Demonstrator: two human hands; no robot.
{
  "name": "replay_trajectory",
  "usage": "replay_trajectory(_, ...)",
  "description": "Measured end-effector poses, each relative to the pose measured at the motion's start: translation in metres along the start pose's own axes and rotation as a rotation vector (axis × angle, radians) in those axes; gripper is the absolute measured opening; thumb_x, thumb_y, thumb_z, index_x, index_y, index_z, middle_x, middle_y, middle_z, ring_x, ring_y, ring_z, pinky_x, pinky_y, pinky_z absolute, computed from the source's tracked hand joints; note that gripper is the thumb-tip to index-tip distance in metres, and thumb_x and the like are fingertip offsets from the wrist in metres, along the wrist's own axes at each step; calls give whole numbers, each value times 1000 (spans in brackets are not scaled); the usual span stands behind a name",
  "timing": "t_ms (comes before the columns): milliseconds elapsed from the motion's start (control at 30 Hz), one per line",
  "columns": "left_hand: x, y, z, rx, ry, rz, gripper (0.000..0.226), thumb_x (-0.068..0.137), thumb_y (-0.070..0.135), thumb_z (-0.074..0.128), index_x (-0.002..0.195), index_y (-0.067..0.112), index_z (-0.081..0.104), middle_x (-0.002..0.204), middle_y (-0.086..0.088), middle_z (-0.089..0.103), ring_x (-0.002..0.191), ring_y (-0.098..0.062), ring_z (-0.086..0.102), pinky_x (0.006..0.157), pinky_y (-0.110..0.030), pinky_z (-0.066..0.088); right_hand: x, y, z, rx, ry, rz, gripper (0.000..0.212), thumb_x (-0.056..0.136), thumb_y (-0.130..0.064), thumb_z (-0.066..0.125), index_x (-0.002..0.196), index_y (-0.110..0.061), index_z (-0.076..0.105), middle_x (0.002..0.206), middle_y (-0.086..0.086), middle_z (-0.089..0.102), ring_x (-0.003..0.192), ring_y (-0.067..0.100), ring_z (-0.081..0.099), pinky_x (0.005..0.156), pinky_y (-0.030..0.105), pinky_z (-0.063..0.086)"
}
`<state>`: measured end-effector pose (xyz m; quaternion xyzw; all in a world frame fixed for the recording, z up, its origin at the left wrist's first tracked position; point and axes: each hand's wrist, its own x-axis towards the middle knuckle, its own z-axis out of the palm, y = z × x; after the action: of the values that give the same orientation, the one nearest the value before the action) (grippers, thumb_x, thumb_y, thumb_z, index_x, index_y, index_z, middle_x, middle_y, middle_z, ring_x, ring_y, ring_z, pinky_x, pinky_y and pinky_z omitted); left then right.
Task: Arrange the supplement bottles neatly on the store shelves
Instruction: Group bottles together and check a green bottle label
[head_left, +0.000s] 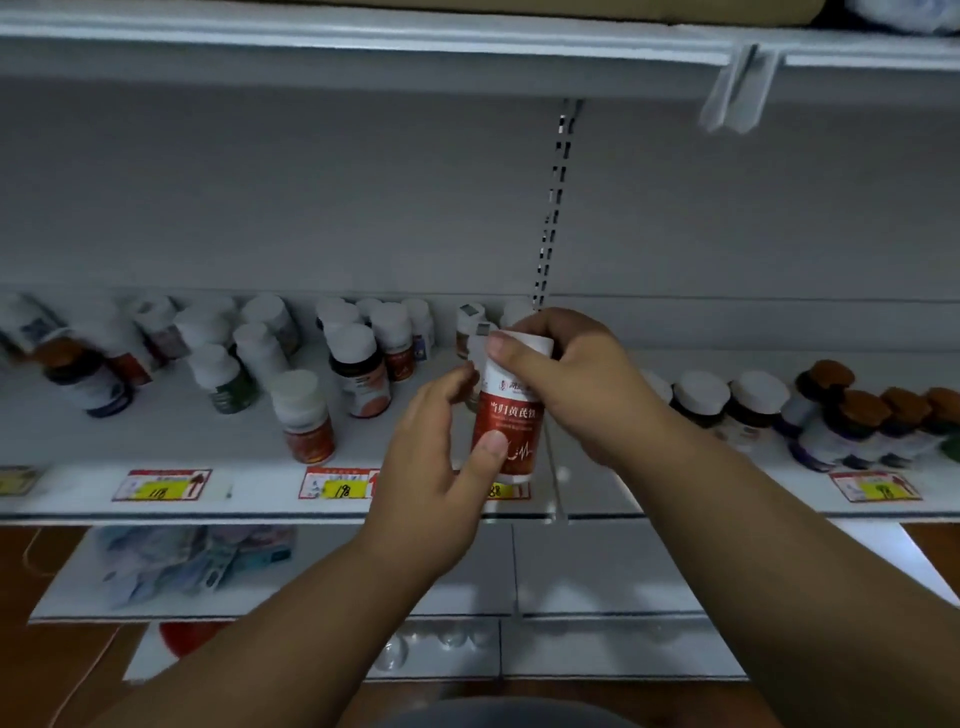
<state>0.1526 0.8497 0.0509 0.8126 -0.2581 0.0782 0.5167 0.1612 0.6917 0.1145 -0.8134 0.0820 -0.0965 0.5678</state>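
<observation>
Supplement bottles remain jumbled at centre-left of the shelf, so I judge most arranging outstanding, while my right hand and left hand both grip one red-labelled bottle mid-frame.

Bare forearms, no sleeves visible.

Price tags: red and yellow labels along the front edge of the shelf (numbers handwritten, blurred).
Slotted rail: vertical metal strip on the grey back panel.
Cardboard: brown box on the top shelf.
Plastic packet: crumpled wrapper on the lower shelf.
Floor: reddish-brown wood.
</observation>
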Motion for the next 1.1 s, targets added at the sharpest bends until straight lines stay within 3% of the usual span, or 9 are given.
replay_trajectory(67,-7,-9,-15,42,55,-5,66,89,57,40,143,20,38,139,7,46,130,-7,41,105,-29,36,2,-3,19,-24,-29,-2,46,66,-61,72,89,-22,64,88,-1,68,81,17,69,74,47,59)
replay_trajectory(200,-23,-27,-42,134,171,-77,57,90,45,41,140,17,43,136,7,49,128,-7,43,104,-33,38,13,-10,52,-115,-124,-20,39,75,-48,75,98,-20,60,93,-6,62,87,15,64,79,44,58)
replay_trajectory(300,-25,-39,-64,238,220,-100,52,86,31,44,136,18,46,129,11,48,121,-9,47,102,-27,37,20,-9,72,-183,-144,-53,37,76,-44,76,102,-25,59,98,-7,62,88,11,62,80,38,57)
replay_trajectory(400,-18,-58,-90,394,223,-89,48,82,17,49,130,13,51,125,-1,54,114,-15,46,98,-19,31,26,-6,99,-269,-176,-84,37,75,-39,79,102,-25,59,99,-6,62,90,10,59,75,31,53)
replay_trajectory(500,-7,-84,-112,580,126,-34,47,76,12,55,123,11,56,125,-7,55,113,-24,48,99,-34,38,34,-4,125,-377,-191,-112,43,72,-39,81,105,-26,56,96,-10,58,88,8,55,66,22,45)
replay_trajectory(567,1,-97,-122,677,45,16,49,73,12,57,122,10,57,125,-10,55,113,-29,49,97,-39,41,39,0,141,-424,-193,-92,43,73,-37,80,107,-25,56,99,-7,60,91,13,57,72,29,50)
replay_trajectory(667,16,-109,-137,781,-84,96,52,68,10,62,119,5,59,122,-15,57,107,-31,53,91,-38,41,42,4,163,-482,-157,-51,48,75,-37,78,115,-24,55,100,-6,58,92,15,56,74,30,47)
replay_trajectory(800,22,-121,-147,768,-196,154,57,74,19,41,126,4,55,125,-16,57,113,-32,54,95,-37,45,41,6,183,-603,-151,-33,48,77,-41,75,114,-21,52,94,-3,56,84,16,53,67,29,40)
replay_trajectory(1100,22,-134,-158,731,-258,225,60,74,20,37,129,2,54,129,-16,55,120,-32,51,99,-37,42,36,13,196,-592,-65,-35,47,72,-38,80,105,-16,54,95,4,62,85,21,58,70,33,45)
